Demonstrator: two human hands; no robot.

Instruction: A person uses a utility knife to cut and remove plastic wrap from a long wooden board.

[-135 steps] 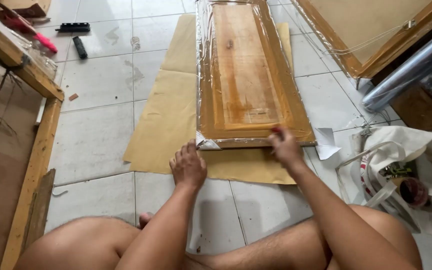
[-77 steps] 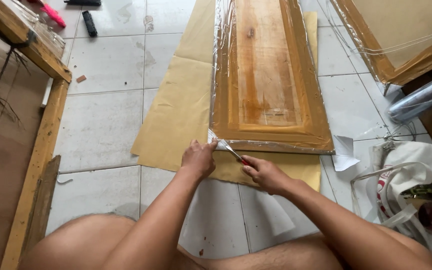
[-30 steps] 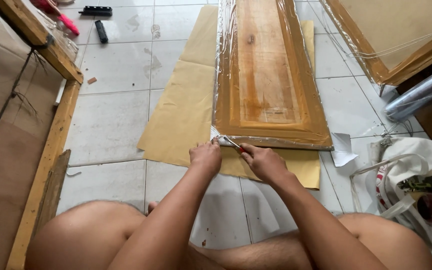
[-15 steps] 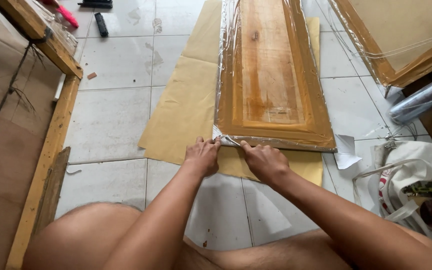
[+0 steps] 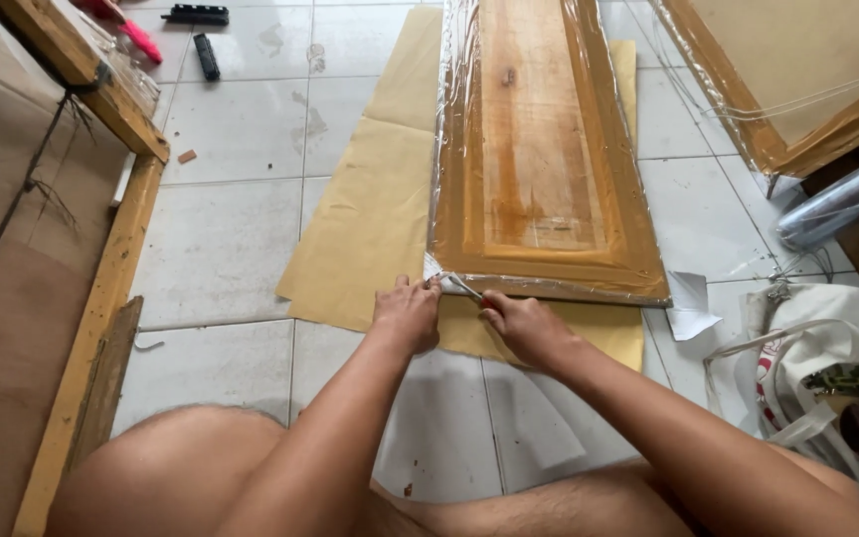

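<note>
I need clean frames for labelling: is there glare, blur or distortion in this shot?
Head view: even daylight with soft shadows; glare streaks on the plastic wrap over the wooden panel; both hands, left and right, are sharp; the thin blade between them is small; wide-angle bending shows at the edges.

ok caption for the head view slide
Both hands, left and right, work a thin blade at the plastic-wrapped wooden panel corner.
</note>
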